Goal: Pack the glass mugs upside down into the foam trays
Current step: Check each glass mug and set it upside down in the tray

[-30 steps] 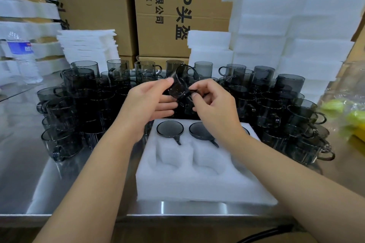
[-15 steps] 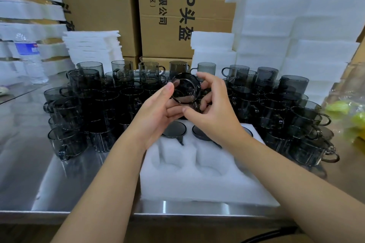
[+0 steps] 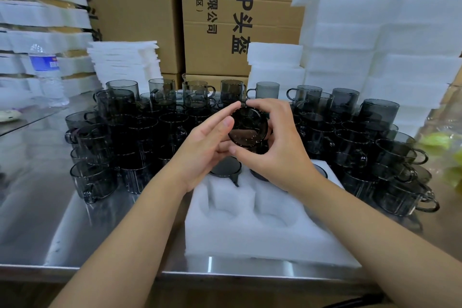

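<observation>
held mug: a dark glass mug (image 3: 247,130) raised at centre frame, just above the far row of the foam tray (image 3: 250,240) and touching neither the tray nor the table.
right hand: my right hand (image 3: 277,147) has it, with fingers curled over the top of the rim and the thumb under the bottom edge.
left hand: my left hand (image 3: 202,150) lies against the mug's left side, fingers fairly straight, only touching and steadying.
axis: a round face looks back at me, so i judge the mug's long axis runs toward the camera, not up and down. i cannot tell whether that face is mouth or base, and the handle is hidden.
target: the empty pockets (image 3: 225,197) sit below the mug, toward the lower frame. the far row already holds packed mugs (image 3: 226,167), bases up.
turning point: the axis must swing upright, mouth down, before the mug goes lower.
nearer hand: the right, which sits over the tray and carries the grasp.
risk: the loose mugs (image 3: 175,92) crowd the tray's far side, near my knuckles.
</observation>
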Action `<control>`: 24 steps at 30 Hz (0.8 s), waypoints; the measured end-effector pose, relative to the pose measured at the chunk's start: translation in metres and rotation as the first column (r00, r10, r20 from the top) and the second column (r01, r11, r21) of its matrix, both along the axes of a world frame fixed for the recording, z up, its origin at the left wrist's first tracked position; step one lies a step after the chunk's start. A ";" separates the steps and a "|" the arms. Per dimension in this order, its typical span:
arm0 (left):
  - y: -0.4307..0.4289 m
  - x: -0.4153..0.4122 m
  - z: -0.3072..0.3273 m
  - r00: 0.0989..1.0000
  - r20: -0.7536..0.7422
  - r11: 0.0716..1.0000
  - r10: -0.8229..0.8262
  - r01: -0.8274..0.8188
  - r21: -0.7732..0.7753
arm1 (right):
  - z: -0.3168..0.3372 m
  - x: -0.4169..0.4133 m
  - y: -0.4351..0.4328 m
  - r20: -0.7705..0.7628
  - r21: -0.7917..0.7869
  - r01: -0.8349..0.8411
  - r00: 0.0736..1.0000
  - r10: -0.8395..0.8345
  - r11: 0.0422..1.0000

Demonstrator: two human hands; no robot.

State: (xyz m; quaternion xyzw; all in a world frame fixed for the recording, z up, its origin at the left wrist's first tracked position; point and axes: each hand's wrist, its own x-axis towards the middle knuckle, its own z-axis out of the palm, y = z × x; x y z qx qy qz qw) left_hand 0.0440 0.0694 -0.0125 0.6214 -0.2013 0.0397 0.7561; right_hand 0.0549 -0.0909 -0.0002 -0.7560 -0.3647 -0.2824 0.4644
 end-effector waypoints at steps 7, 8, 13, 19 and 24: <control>-0.001 -0.004 0.001 1.000 -0.009 0.998 0.001 -0.001 -0.070 | 0.003 -0.009 -0.003 -0.030 0.048 -0.037 0.999 0.038 0.998; -0.001 -0.004 0.001 1.000 -0.021 0.997 0.018 -0.020 -0.077 | 0.004 -0.011 -0.004 -0.078 0.104 -0.071 0.994 0.079 0.992; 0.002 -0.007 -0.001 0.997 0.047 0.998 0.065 -0.065 0.005 | 0.001 -0.015 -0.006 -0.194 0.142 -0.115 0.971 0.142 0.983; 0.004 -0.009 0.004 0.987 0.084 0.974 -0.138 0.120 0.190 | 0.000 -0.004 -0.004 -0.336 0.238 0.082 0.942 0.003 0.968; -0.002 -0.010 0.001 0.992 0.117 0.975 -0.051 0.024 0.223 | 0.000 -0.003 -0.004 -0.360 0.129 0.087 0.932 -0.035 0.988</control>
